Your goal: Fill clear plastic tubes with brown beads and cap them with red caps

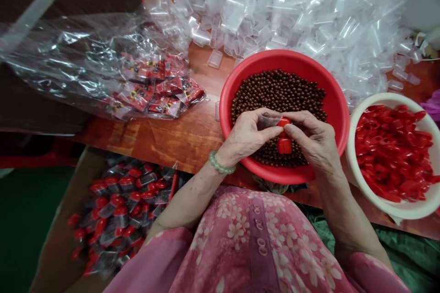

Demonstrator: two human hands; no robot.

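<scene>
Over the red basin (pixel 343 123) of small brown balls (pixel 282 84), both hands meet. My left hand (pixel 245 135) has its fingers closed on a clear plastic container (pixel 270 120), inside which something brown shows. My right hand (pixel 311 135) pinches a red cap (pixel 284 122) at the container's right end. A second red piece (pixel 284 145) hangs just below the fingertips, above the balls. Whether it is joined to the cap is partly hidden by the fingers.
A white basin (pixel 352 155) of red plastic parts stands right. Clear containers (pixel 275 13) are heaped behind. Left lies a plastic bag (pixel 92 55) with red packets (pixel 168 87). Below it, a cardboard box (pixel 62 233) holds red-capped containers (pixel 120 210).
</scene>
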